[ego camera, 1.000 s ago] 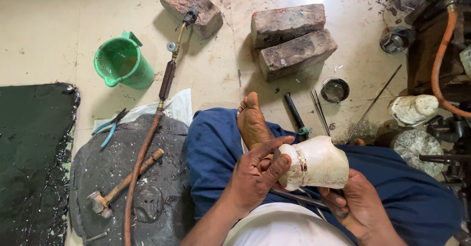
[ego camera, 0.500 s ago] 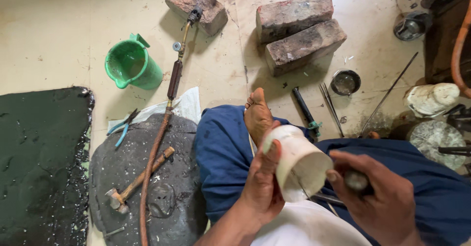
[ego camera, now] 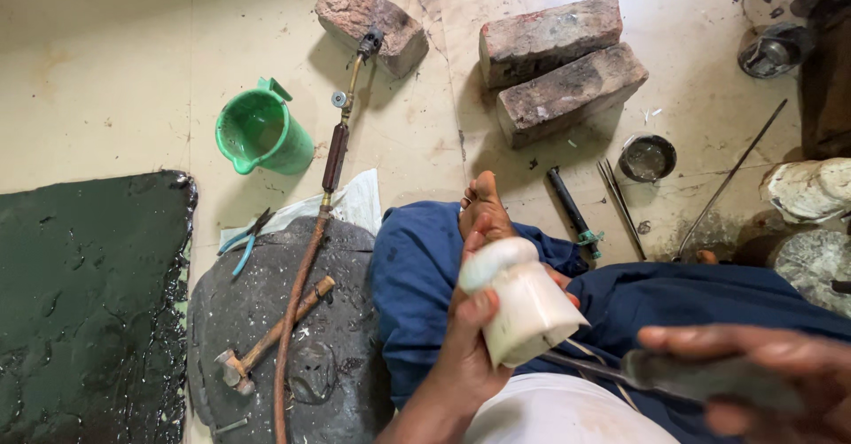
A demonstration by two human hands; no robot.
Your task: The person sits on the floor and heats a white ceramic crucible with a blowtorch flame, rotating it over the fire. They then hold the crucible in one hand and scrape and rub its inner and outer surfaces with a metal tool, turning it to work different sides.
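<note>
My left hand (ego camera: 470, 338) grips a white, cup-shaped plaster-like piece (ego camera: 519, 302), holding it tilted above my lap with its open end towards me. My right hand (ego camera: 762, 382) at the lower right is closed around the handle of a thin metal tool (ego camera: 620, 371), blurred, whose tip points left under the white piece. I sit cross-legged in blue trousers (ego camera: 417, 276), one bare foot (ego camera: 479, 205) just beyond the white piece.
A dark round stone slab (ego camera: 266, 355) at the left carries a hammer (ego camera: 266, 338) and a torch with hose (ego camera: 328, 178). Beyond lie a green jug (ego camera: 261, 134), blue-handled pliers (ego camera: 244, 240), three bricks (ego camera: 558, 63), a small metal bowl (ego camera: 647, 156), rods and a dark green slab (ego camera: 80, 302).
My left hand has turned the white piece upright and more end-on. My right hand has dropped to the lower right with the tool. The view has shifted slightly.
</note>
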